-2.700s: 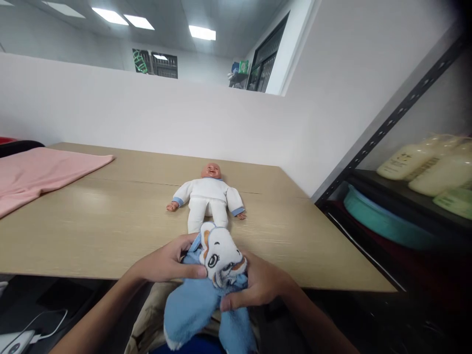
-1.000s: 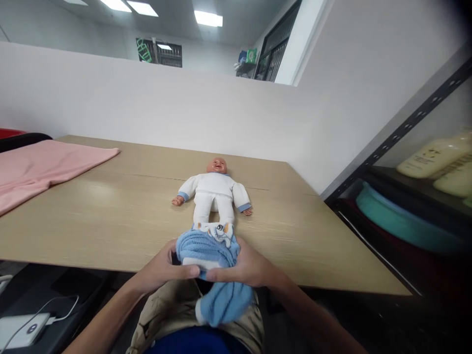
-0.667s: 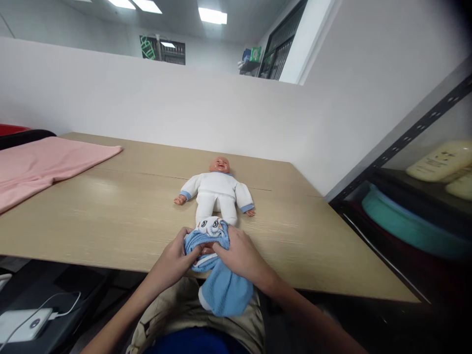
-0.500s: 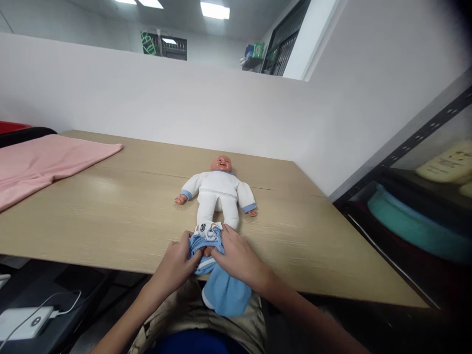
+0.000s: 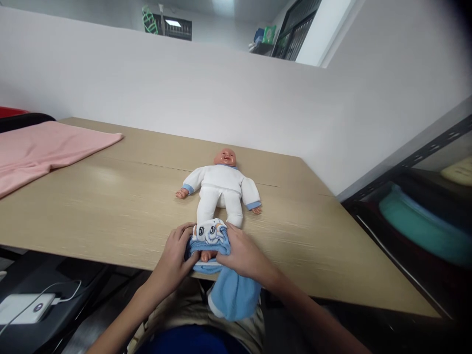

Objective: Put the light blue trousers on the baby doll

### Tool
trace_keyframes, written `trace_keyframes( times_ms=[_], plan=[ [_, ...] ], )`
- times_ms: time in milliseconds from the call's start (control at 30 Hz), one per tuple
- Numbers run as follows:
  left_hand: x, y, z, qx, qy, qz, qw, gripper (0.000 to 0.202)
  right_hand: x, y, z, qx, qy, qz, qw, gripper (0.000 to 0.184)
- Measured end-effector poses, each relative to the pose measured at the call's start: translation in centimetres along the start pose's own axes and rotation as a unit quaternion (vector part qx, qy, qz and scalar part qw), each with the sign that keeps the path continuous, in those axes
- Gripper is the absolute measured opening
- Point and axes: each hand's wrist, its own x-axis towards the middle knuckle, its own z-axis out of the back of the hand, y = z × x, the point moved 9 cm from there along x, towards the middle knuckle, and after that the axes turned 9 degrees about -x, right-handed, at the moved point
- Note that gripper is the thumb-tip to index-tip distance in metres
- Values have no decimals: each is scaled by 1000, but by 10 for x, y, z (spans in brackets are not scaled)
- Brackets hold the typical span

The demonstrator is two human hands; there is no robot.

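Note:
A baby doll [image 5: 221,179] in a white top and white leggings with blue cuffs lies face up on the table, feet toward me. Gathered around its lower legs is a blue and white garment [image 5: 236,294] with cartoon eyes on it; one part hangs over the table's front edge. My left hand [image 5: 177,250] grips the bunched cloth on the left side, thumb inside the opening. On the right side, my right hand [image 5: 241,250] is closed on the same cloth. Between my thumbs a doll's foot [image 5: 207,255] shows through the opening.
A pink cloth [image 5: 51,150] is spread on the table [image 5: 110,201] at the left. A white power bank [image 5: 27,307] with a cable sits on a dark surface lower left. A white partition stands behind, and a shelf with a teal item [image 5: 420,226] is at the right.
My hands have drawn the garment's opening wider apart, and more of the doll's foot shows. The cartoon eyes lie flatter. The camera view has tilted down slightly.

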Motion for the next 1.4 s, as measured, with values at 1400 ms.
trace_keyframes(
  times_ms=[1400],
  plan=[
    [96, 33, 5, -319, 260, 77, 908, 59, 51, -42, 34, 66, 71, 86, 992, 52]
  ],
)
